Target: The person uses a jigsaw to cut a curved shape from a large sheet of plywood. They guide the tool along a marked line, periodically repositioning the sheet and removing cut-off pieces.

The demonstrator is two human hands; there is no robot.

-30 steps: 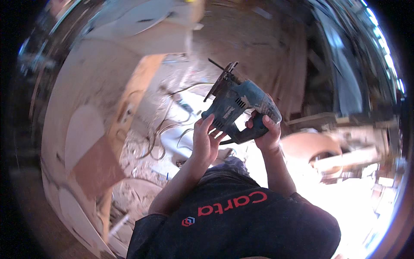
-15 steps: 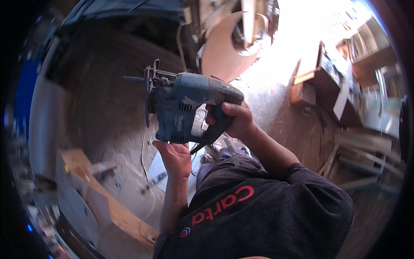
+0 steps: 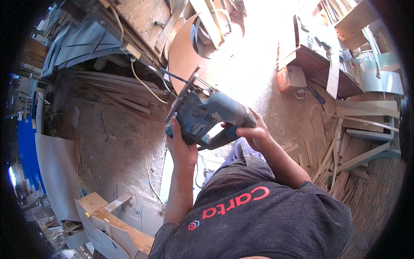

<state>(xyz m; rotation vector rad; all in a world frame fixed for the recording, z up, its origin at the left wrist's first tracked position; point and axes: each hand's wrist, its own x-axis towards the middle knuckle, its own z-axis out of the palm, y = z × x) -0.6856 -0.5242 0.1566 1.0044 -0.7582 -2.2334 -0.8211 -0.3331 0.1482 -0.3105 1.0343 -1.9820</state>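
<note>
Before a dark shirt [image 3: 276, 228] with red lettering, a blue jigsaw [image 3: 215, 113] bearing pale side lettering is clamped by its handle in the right hand [image 3: 258, 132], its lower body gripped by the left hand [image 3: 182, 149]. Right of the jigsaw sits an orange boxy container [image 3: 291, 79], contents hidden; below spreads dusty floor [image 3: 118, 149], wooden strips [image 3: 125, 98] lying to its left.

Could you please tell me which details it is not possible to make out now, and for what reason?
All in the head view:
- Far side of the jigsaw: hidden by its own body.
- Some fingers of the left grip: hidden behind the jigsaw.
- Some fingers of the right grip: hidden by the handle.
- Right edge of the curved tan panel: partly lost in glare.
- Lower-left clutter: too small and blurred.
</note>
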